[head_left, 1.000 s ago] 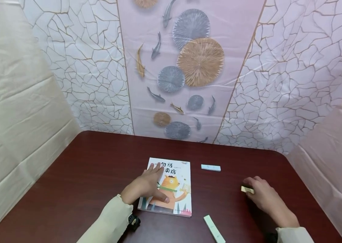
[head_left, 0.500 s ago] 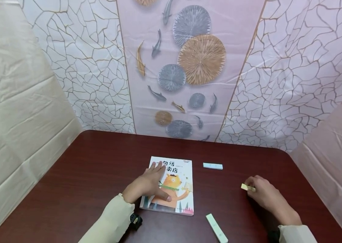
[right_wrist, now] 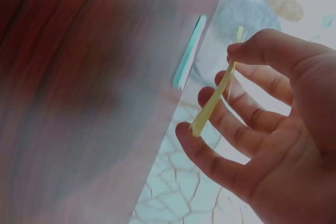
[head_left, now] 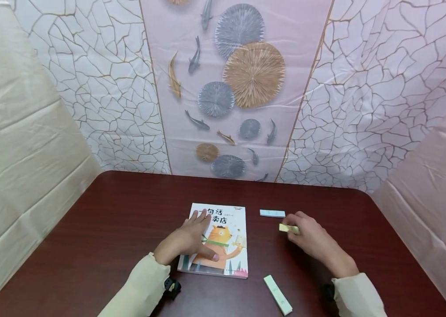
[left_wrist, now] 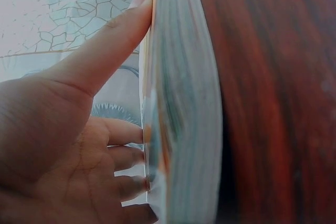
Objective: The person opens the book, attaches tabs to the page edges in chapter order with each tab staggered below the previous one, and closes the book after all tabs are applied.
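My left hand (head_left: 185,241) rests on a white picture book (head_left: 235,237) with an orange cartoon animal on its cover, fingers and thumb spread flat. From the left wrist view the fingertips and thumb meet the cover, beside the thick page edges (left_wrist: 191,108). Held above the table, a narrow yellow sticky-note pad (head_left: 288,228) is pinched by my right hand (head_left: 316,240). In the right wrist view this yellow pad (right_wrist: 211,103) lies between the thumb and the fingertips. Just beyond that hand is a light-blue sticky-note pad (head_left: 272,213).
A pale green sticky-note pad (head_left: 277,295) lies slanted near the front, right of the book. The dark red-brown table (head_left: 128,211) ends at a patterned cloth backdrop (head_left: 223,132), with plain cloth (head_left: 29,132) along the left side.
My right hand has carried the yellow sticky-note pad leftward and away from me, closer to the blue pad. My left hand stays on the book. The head view has shifted slightly.
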`<state>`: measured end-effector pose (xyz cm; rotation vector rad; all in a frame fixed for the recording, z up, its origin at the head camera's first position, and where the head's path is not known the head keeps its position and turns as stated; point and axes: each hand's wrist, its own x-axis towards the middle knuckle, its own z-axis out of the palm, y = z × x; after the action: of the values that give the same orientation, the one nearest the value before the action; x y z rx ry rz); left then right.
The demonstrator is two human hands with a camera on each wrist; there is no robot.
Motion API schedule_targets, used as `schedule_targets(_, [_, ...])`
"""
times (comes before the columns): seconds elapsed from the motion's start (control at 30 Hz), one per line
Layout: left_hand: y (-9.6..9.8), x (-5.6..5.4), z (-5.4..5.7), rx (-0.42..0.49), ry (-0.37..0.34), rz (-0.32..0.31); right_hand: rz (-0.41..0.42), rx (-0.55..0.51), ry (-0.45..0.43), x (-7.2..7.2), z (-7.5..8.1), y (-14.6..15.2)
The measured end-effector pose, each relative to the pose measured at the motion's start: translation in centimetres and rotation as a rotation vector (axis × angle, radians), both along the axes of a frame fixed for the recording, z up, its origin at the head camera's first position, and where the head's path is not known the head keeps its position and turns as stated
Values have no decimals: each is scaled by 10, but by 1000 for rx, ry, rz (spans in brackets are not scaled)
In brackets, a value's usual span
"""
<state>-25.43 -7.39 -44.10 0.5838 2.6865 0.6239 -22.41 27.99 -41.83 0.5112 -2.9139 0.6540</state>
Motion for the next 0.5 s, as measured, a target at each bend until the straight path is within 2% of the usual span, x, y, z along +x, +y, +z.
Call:
schedule_targets(0.2, [-1,0,-2,-20,-12,-4,62,7,-40,-14,-7,-21])
schedule_targets(0.5, [0,-3,-1,-36,-3,-8,69,38,-97,-23,-12,-34])
